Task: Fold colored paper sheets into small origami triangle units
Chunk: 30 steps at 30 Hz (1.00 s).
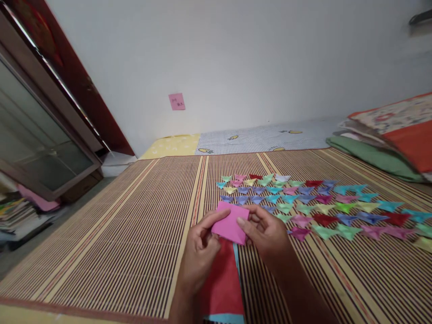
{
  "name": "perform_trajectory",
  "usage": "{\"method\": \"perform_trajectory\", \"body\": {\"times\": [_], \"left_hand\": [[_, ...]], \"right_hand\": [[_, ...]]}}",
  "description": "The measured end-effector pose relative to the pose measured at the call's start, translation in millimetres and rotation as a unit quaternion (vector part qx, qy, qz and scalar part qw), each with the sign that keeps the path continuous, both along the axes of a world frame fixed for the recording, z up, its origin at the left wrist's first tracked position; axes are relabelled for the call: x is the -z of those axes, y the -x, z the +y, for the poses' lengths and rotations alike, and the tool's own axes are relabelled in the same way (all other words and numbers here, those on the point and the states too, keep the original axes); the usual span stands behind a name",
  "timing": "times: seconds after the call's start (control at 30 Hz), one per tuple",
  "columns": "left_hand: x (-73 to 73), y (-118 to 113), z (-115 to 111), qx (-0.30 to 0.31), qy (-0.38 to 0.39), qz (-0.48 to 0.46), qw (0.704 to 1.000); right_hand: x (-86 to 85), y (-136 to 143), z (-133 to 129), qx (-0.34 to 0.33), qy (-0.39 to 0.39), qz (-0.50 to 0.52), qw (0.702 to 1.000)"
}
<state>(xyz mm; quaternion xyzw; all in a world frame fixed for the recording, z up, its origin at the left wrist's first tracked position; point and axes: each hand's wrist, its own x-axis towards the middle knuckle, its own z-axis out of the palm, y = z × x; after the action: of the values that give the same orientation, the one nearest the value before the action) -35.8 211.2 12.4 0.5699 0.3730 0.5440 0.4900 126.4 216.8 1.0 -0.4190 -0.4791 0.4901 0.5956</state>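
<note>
A pink square of paper point(229, 223) is held up between both hands, above the striped mat. My left hand point(201, 240) pinches its left side, thumb on top. On its right side my right hand point(263, 229) grips the edge, with the thumb pressed on the face and fingers behind. Below the hands lies a red sheet of paper point(222, 283) with light blue paper showing at its edges. Several rows of small folded paper shapes point(326, 231) in many colours lie to the right of and beyond my hands.
The striped mat point(135, 234) covers the bed. Folded bedding, a green piece point(374, 159) among it, sits at the far right. A pink note point(177, 101) is on the wall. At left stand a glass-doored cabinet point(43, 130) and a stack of papers point(20, 218).
</note>
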Motion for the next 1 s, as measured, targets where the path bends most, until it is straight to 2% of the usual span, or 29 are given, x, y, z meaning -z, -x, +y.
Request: {"method": "perform_trajectory", "body": {"times": [0.07,0.17,0.27,0.43,0.57,0.7,0.83,1.0], "left_hand": [[0.5,-3,0,0.004,0.018,-0.012,1.0],[4.0,-10,1,-0.036,0.076,-0.047,0.995],[6.2,-16,2,-0.067,0.073,-0.081,0.992],[7.4,-18,6,-0.053,0.085,-0.153,0.983],[11.4,-16,6,-0.079,0.107,-0.126,0.983],[9.7,-16,2,-0.058,0.092,-0.089,0.99],[6.7,-20,0,-0.043,0.099,-0.11,0.988],[9.4,-20,0,-0.095,0.067,-0.117,0.986]], "right_hand": [[2.5,2,2,-0.017,-0.007,0.015,1.0],[5.4,1,3,-0.013,-0.022,0.011,1.0],[6.3,0,4,-0.008,-0.025,0.008,1.0],[7.1,-1,5,-0.016,-0.029,-0.017,0.999],[7.3,-1,3,-0.005,-0.046,-0.065,0.997],[5.3,0,1,0.017,-0.069,-0.11,0.991],[4.7,-2,2,0.005,-0.08,-0.092,0.993],[3.1,-6,3,-0.021,-0.095,-0.111,0.989]]}}
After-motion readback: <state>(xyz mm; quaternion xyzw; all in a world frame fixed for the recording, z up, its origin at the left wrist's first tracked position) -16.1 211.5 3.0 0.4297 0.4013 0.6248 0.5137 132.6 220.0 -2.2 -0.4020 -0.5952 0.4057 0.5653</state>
